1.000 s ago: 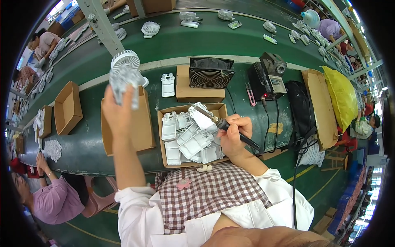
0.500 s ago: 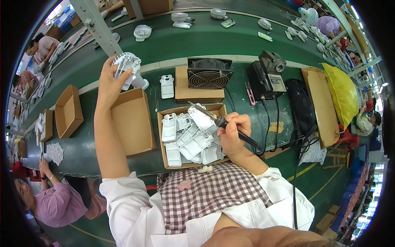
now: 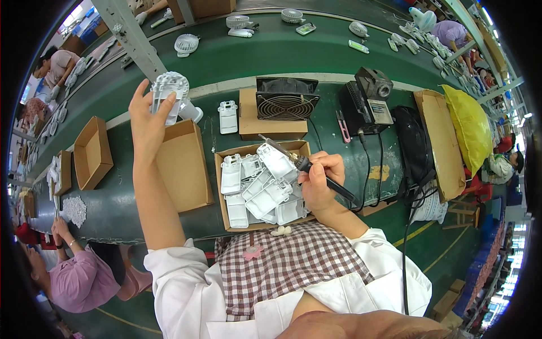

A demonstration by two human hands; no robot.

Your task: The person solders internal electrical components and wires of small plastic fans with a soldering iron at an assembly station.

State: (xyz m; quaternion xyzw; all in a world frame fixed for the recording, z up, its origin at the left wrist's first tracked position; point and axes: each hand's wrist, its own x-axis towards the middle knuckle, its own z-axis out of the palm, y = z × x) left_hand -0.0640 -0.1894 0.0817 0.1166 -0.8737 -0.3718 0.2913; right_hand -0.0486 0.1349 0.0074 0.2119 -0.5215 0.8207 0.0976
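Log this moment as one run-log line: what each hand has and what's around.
left hand: holds white fan part, raised | right hand: holds soldering iron over box of white housings | nearby: empty cardboard box

1. The person wears a white, coat-like top with short sleeves that end above the elbows, one at each lower side of the head view.
2. Over the front lies a brown-and-white checked apron.
3. A small pink flower ornament sits near the apron's upper edge, and a pale one just above it.
4. Both forearms are bare, with no gloves on the left hand or right hand.
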